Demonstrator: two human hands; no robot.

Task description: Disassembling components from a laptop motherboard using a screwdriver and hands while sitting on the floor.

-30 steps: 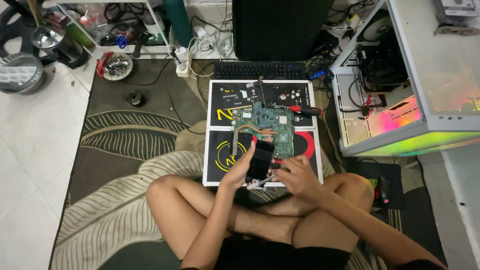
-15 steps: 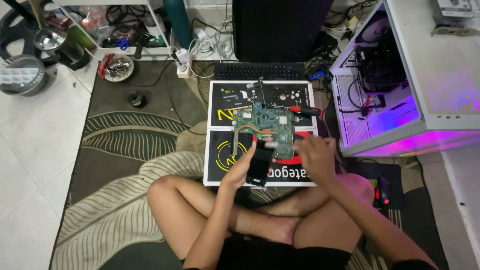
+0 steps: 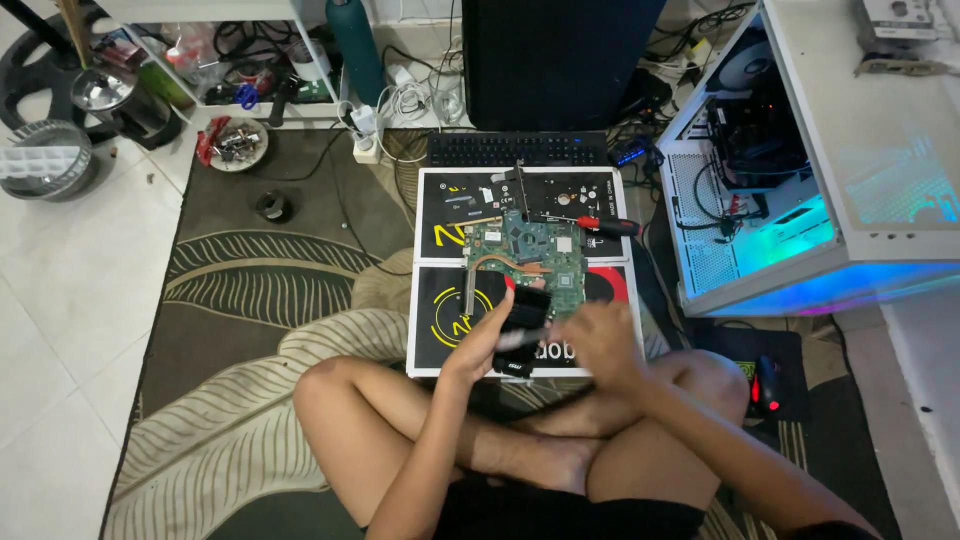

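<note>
I sit cross-legged on a rug. My left hand (image 3: 478, 347) holds a black rectangular part (image 3: 524, 306) up over the near edge of a green circuit board (image 3: 530, 250). My right hand (image 3: 602, 340) is close to the part's right side and grips a thin pale tool (image 3: 525, 338), blurred, whose tip lies across the part. The board rests on two black printed mats (image 3: 445, 300). A red-handled screwdriver (image 3: 612, 227) lies by the board's far right corner.
A black keyboard (image 3: 520, 150) and a dark monitor (image 3: 560, 60) stand beyond the mats. An open, lit computer case (image 3: 800, 240) is on the right, with a mouse (image 3: 767, 382) on its pad near my knee. A bowl of small parts (image 3: 238, 146) sits far left.
My right hand reached to the board's right side, then came back to the black part with the thin tool. The case lights went from green-pink through purple to blue. My left hand barely moved.
</note>
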